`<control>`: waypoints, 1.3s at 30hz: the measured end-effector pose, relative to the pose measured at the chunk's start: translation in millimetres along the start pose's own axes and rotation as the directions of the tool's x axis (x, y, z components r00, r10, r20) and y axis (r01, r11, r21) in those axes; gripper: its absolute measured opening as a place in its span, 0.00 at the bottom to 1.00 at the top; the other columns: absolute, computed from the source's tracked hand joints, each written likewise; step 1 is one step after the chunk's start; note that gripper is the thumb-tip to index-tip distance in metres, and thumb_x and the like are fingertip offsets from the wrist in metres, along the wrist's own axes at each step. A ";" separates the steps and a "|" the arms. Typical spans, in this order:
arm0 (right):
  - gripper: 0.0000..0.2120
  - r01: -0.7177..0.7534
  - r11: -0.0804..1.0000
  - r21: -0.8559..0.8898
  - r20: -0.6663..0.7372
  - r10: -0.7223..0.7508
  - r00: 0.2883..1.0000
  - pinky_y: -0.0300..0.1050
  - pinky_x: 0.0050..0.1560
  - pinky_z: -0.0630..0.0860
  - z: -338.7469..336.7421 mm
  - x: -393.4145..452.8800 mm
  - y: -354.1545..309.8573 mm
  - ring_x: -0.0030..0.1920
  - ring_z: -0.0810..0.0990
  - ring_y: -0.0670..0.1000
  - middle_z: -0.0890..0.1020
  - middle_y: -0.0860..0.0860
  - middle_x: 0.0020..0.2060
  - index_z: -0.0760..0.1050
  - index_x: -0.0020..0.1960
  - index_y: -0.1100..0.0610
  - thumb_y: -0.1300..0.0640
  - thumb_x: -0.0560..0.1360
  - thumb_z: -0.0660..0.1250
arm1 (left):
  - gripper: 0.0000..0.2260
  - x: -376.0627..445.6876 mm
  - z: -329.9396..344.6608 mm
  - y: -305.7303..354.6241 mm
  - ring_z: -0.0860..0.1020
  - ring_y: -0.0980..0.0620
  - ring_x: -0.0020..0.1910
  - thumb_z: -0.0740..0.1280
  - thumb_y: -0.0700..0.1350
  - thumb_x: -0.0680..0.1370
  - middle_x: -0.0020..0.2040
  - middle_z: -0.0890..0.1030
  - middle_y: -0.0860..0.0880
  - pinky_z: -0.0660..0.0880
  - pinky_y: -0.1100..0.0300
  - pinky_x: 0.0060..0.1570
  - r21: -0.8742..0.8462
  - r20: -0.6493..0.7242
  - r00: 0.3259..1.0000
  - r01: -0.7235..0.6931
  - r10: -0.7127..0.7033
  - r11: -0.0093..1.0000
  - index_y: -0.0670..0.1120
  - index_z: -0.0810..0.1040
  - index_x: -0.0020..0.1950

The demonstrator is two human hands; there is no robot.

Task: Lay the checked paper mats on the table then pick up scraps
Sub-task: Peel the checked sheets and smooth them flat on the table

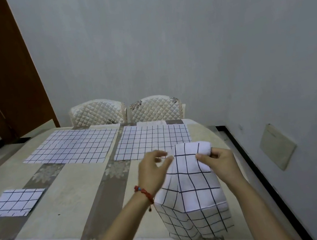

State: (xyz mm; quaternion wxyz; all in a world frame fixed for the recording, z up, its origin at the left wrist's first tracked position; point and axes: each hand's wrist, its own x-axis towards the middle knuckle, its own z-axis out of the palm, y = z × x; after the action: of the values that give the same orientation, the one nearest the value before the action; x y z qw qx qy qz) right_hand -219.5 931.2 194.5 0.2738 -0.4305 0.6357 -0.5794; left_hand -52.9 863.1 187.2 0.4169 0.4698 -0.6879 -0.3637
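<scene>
Here, a folded checked paper mat (190,178) is held up over the near right part of the table (66,197) by both hands. Its top right part is pinched by the right hand (218,162), with the thumb on the front and the other fingers curled behind the paper. Its left edge is touched by the left hand (152,171), whose fingers are bent around that edge. A red bracelet (143,192) is worn on the left wrist. The mat is bent over at the top, and its lower part hangs down in loose folds to the table.

Three more checked mats are laid flat on the table. A big mat (71,146) is seen at the far left. A second big mat (152,139) is laid just beside it on the right, with a strip of table between them. Its near edge is partly hidden by the held mat and the hands. A small mat (15,202) is laid well apart from them, near the left edge of the table.

The table is covered with a cream and brown cloth with flower shapes. Two quilted chairs (128,112) are pushed in at the far side. A grey wall (162,38) is seen behind them, and a brown door (0,71) at the left.
</scene>
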 end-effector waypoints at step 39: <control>0.07 -0.068 0.962 -0.265 -0.223 0.007 0.975 0.44 0.40 0.67 -29.1 144.1 56.3 0.37 0.73 0.53 0.76 0.56 0.31 0.78 0.40 0.65 0.60 0.71 0.69 | 0.05 134.4 -98.7 -106.4 0.73 0.54 0.33 0.66 0.36 0.75 0.35 0.75 0.48 0.76 0.67 0.28 -0.443 -0.113 0.900 0.333 -0.421 0.832 0.44 0.76 0.40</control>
State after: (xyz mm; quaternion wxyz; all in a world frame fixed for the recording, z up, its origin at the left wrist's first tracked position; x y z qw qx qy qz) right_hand -326.1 818.8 166.7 0.1514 -0.3848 0.7433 -0.5259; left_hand 45.6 693.4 161.7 0.4951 0.5330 -0.4417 -0.5252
